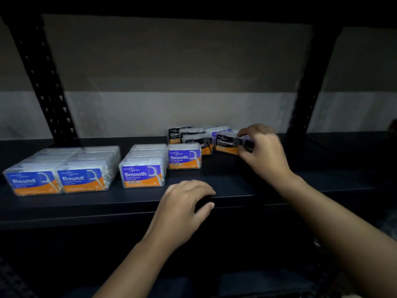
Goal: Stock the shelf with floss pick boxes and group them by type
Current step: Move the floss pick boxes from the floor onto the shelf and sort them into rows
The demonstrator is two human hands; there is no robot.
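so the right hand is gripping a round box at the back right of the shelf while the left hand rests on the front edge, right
Not quite. In the head view the right hand grips a Charcoal box, not a Round one. The rest holds: the left hand rests on the shelf's front edge.

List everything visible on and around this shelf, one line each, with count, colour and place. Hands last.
Round boxes: two rows, exact count unclear, clear with blue-orange labels, shelf left.
Smooth boxes: one row plus one single box, blue-orange labels, shelf centre.
Charcoal boxes: at least four, black-orange labels, loosely clustered at the back right.
Blue-labelled box: one, partly hidden behind the Charcoal cluster.
Shelf: one, black.
Uprights: two, black, perforated, left and right.
Wall: tan above, pale below.
Left hand: fingers relaxed, resting on the shelf's front edge.
Right hand: pinches the rightmost Charcoal box.
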